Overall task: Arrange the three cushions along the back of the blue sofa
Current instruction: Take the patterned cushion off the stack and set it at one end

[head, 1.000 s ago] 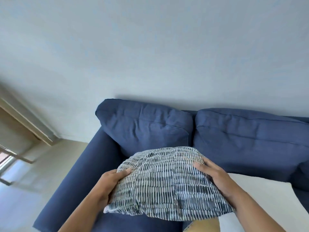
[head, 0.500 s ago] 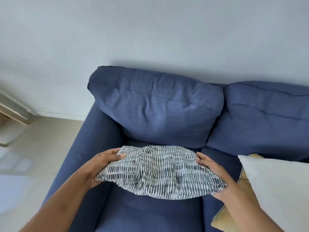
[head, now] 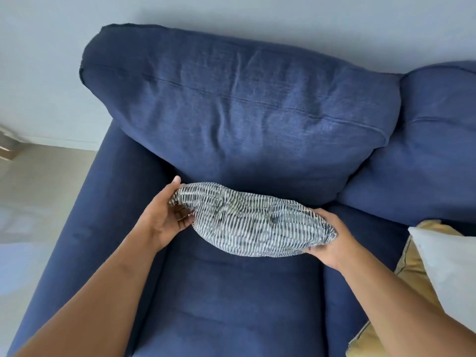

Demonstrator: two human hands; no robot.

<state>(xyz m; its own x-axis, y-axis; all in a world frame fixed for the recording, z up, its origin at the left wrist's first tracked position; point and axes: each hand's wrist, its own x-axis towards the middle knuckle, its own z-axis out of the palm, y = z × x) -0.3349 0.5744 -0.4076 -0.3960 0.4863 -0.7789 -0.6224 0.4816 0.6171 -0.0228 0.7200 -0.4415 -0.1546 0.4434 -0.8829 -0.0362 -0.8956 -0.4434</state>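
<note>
A grey-and-white striped cushion (head: 251, 225) is held edge-on at the base of the left back pad (head: 239, 104) of the blue sofa (head: 231, 305). My left hand (head: 164, 217) grips its left end and my right hand (head: 332, 240) grips its right end. A white cushion (head: 448, 269) lies on a yellow cushion (head: 409, 269) on the seat at the right edge, both cut off by the frame.
The sofa's left armrest (head: 85, 228) runs down the left side, with pale floor (head: 33, 181) beyond it. A white wall (head: 231, 11) stands behind the sofa. A second back pad (head: 425, 150) is at the right.
Both hands have carried the striped cushion down and forward toward the left back pad, tipping it edge-on. The view has dropped closer to the sofa.
</note>
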